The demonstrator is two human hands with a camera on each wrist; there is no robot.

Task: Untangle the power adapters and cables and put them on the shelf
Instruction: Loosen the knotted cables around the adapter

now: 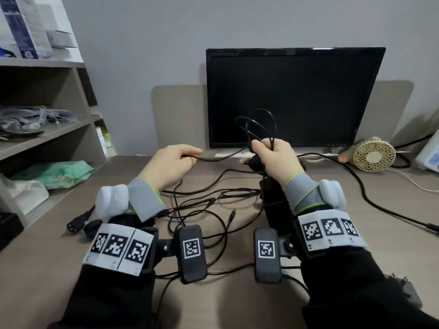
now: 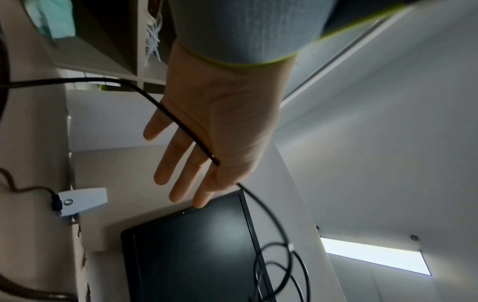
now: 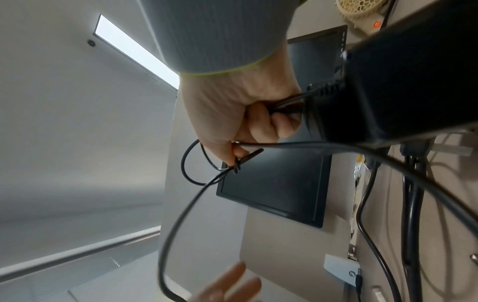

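right hand (image 1: 273, 160) grips cable (image 2: 181, 126) loops | adapter (image 1: 272, 198) largely hidden below it

Office workstation indicated, dark monitor (image 1: 294, 96) stood against a grey wall (image 1: 142, 43), wood-tone desk (image 1: 42, 269), open shelf (image 1: 59, 135) at the left stocked with boxes (image 1: 26, 29) and bagged items (image 1: 28, 119), small fan (image 1: 374, 153) placed at the right, recessed light panel (image 2: 375, 256) fitted in the ceiling.

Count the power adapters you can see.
2. A black brick is below the right hand; a grey plug-in adapter lies on the desk by the right sleeve. More may hide under the arms.
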